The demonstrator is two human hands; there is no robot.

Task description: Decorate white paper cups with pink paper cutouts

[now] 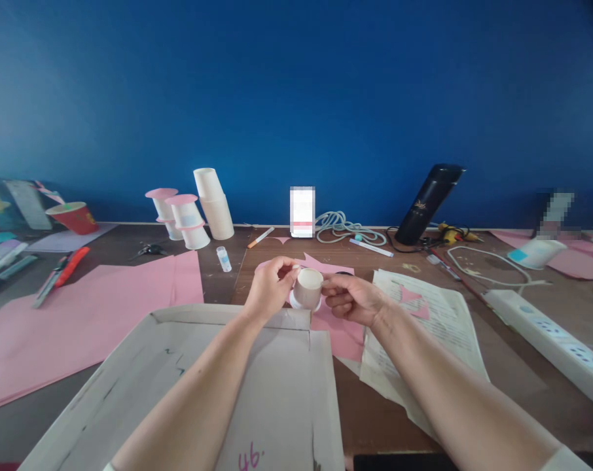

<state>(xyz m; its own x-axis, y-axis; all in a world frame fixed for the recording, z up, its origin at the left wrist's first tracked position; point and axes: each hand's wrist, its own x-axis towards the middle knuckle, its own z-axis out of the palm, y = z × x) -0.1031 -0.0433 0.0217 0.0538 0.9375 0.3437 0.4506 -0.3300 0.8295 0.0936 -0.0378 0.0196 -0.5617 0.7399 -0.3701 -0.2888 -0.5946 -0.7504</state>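
Between my two hands is a small white paper cup [308,291], its round opening facing up and a wider white rim showing low around it. The thumb and fingers of my left hand [271,286] pinch together at the cup's upper left edge. On the other side, my right hand [348,297] has its fingers curled, with thumb and forefinger at the cup's right edge. Beneath and behind the cup lie cut pieces of pink paper [333,320]. A grey-white cardboard box [179,379] sits under my left forearm.
At the back left stand stacked paper cups [215,212] and cups with pink discs [191,222]. A glue stick [224,259], cutter knife [55,281] and pink sheets [105,314] lie left. A phone [302,212] leans centrally; a black flask [429,204] and power strip [552,337] are right.
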